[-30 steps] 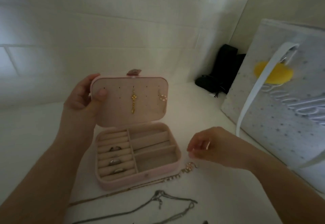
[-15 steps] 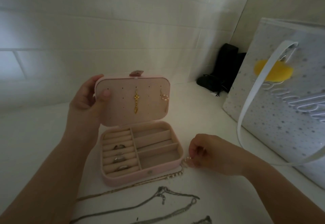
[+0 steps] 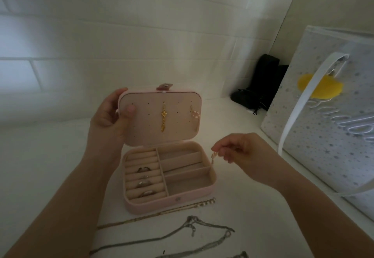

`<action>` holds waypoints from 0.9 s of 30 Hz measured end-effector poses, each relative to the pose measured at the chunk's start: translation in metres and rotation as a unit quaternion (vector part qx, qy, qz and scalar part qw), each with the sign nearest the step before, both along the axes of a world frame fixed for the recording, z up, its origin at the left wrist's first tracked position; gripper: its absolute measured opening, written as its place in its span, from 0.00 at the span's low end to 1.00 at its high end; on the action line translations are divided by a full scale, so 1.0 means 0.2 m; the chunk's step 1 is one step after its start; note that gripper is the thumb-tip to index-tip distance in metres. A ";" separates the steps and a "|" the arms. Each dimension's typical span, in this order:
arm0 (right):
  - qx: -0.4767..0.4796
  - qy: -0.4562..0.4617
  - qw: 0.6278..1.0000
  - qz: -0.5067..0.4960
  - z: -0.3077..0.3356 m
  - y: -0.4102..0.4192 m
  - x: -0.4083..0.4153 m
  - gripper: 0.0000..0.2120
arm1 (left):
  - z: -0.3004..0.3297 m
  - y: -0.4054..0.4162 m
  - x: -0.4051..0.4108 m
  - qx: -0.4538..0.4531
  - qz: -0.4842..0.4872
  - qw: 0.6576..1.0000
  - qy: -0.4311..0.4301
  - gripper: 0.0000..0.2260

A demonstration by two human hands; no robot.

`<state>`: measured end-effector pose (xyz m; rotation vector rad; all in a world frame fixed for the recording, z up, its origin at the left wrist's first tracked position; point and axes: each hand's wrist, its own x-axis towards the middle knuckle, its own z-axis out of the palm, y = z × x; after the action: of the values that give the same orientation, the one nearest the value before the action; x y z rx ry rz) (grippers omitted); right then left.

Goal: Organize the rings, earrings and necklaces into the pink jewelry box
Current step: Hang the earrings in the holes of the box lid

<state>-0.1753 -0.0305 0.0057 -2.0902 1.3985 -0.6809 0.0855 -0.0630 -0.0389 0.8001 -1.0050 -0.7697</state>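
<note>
While the white table (image 3: 50,166) carries everything, the pink jewelry box (image 3: 172,203) sits at its middle with the lid (image 3: 162,116) raised, and the left hand (image 3: 113,116) grips the lid's nine o'clock edge, thumb pressed on the inner panel, fingers curled behind. That hold looks worth keeping firm, since the panel needs a steady back when a post is pushed through one of its small holes. At three o'clock of the box base, the right hand (image 3: 240,152) pinches a small pearl earring (image 3: 213,156) between thumb and fingertips, just beside the box rim. Its likely match, a pearl earring on the lid (image 3: 196,114), hangs near the lid's three o'clock side, so a free hole next to it seems the sensible target; the gold drop earring (image 3: 163,119) hangs at the centre and should be left clear. Three rings (image 3: 144,182) already sit in the rolls at the base's nine o'clock half. At six o'clock of the box, the gold necklace (image 3: 162,213) and silver necklaces (image 3: 192,229) lie on the table, not yet stowed; the divided compartments remain bare.
</note>
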 end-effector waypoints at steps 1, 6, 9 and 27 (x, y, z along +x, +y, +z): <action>-0.018 0.015 1.000 0.016 0.02 0.00 0.03 0.19 | 0.00 0.00 0.00 -0.001 0.000 1.000 -0.001 0.12; -0.021 0.059 0.996 0.067 0.07 -0.03 0.17 0.16 | 0.00 0.01 0.00 -0.003 -0.001 1.000 -0.001 0.13; -0.014 0.056 0.997 0.051 0.06 -0.05 0.22 0.12 | 0.01 0.01 0.00 -0.002 -0.002 1.000 -0.009 0.18; -0.049 0.022 0.999 -0.009 -0.01 -0.11 0.23 0.15 | 0.01 0.02 0.00 0.014 -0.002 1.000 -0.010 0.16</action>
<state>-0.1286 -0.0532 0.0038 -2.1826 1.4364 -0.7273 0.0853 -0.0596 -0.0368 0.8305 -1.0155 -0.7826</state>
